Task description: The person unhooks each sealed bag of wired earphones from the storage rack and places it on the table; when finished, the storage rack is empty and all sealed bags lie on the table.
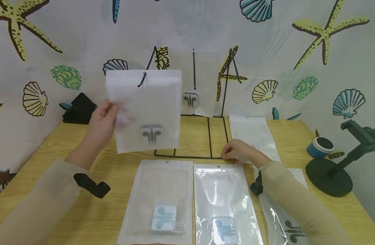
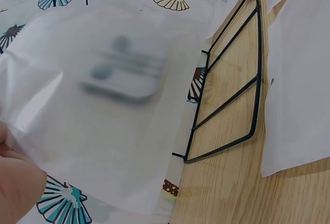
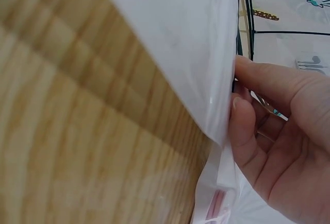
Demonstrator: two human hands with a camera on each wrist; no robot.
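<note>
My left hand (image 1: pixel 101 117) pinches the left edge of a white translucent pouch (image 1: pixel 147 102); boxed earphones show faintly in its lower part. The tip of a black hook pokes out at the pouch's top. In the left wrist view the pouch (image 2: pixel 118 147) fills much of the frame. My right hand (image 1: pixel 240 150) pinches the front right corner of a black wire display rack's base (image 1: pixel 193 157). Close up, thumb and fingers of that hand (image 3: pixel 289 131) meet at the wire, beside a white pouch. Another earphone pouch (image 1: pixel 202 75) hangs from the rack's middle hook.
Two earphone pouches lie in front of the rack, one matte (image 1: pixel 153 177) and one glossy (image 1: pixel 221 190). More pouches (image 1: pixel 251 131) lie under and beside my right arm. A dark stand (image 1: pixel 331 177) and a blue-and-white roll (image 1: pixel 320 147) are at right, a black object (image 1: pixel 80 109) at back left.
</note>
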